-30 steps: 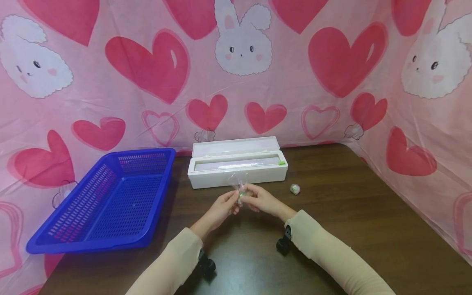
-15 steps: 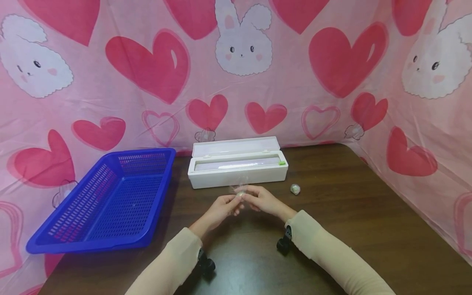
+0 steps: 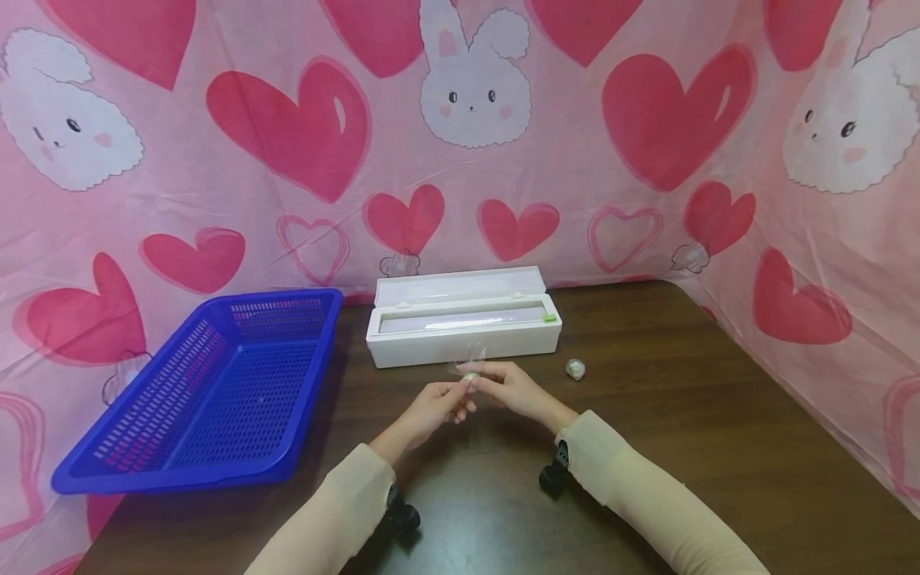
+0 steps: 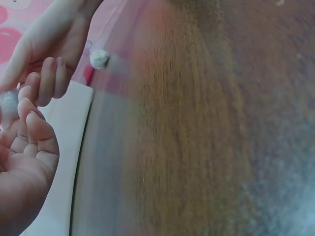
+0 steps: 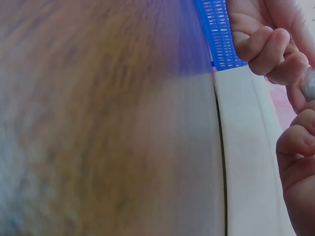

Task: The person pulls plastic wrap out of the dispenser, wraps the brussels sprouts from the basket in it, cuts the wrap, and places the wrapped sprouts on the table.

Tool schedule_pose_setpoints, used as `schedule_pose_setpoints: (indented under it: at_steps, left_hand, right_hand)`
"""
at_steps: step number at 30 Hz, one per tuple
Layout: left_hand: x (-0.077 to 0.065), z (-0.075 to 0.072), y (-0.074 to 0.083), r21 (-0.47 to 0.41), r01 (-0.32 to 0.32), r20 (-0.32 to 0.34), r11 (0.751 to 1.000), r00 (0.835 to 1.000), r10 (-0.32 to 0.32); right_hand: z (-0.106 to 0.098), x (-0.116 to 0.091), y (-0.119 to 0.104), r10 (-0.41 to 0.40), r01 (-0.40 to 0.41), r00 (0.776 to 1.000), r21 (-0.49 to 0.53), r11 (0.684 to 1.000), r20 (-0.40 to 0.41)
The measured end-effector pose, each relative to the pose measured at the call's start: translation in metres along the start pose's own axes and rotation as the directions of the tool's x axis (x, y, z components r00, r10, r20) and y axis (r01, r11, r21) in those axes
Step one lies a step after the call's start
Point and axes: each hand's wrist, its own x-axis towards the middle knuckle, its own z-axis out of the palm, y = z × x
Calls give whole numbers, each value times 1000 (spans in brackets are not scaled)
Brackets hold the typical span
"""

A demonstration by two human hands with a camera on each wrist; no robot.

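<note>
Between both hands is a small round thing (image 3: pixel 470 377) in clear plastic film, its loose film end (image 3: pixel 472 353) sticking up past the fingers. What lies inside the film is too small to make out. My left hand (image 3: pixel 434 407) pinches it from the left between thumb and fingers. From the other side my right hand (image 3: pixel 523 393) pinches it too, the fingertips of both hands nearly meeting. In the left wrist view the round thing (image 4: pixel 9 102) looks greyish and shiny. A similar film-wrapped ball (image 3: pixel 575 369) lies on the table to the right of my right hand.
Just behind the hands stands a white cling film dispenser (image 3: pixel 463 348), lid raised, with a green slider (image 3: pixel 549 318) at its right end. A blue perforated plastic basket (image 3: pixel 291 447) occupies the left side of the brown table (image 3: pixel 647 447). A pink printed cloth (image 3: pixel 575 160) hangs behind.
The film that flared upward above the fingers is now lower and gathered closer around the round thing. The fingertips have shifted slightly on it, while both arms have stayed in place.
</note>
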Motion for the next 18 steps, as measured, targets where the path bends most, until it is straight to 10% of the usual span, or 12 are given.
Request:
schedule_pose_setpoints:
  at_steps: [18]
  left_hand:
    - [0,-1,0,-20,21,-23,1000,1000,-22]
  right_hand:
    - [4,1,1,19,-21,999,71,997,25]
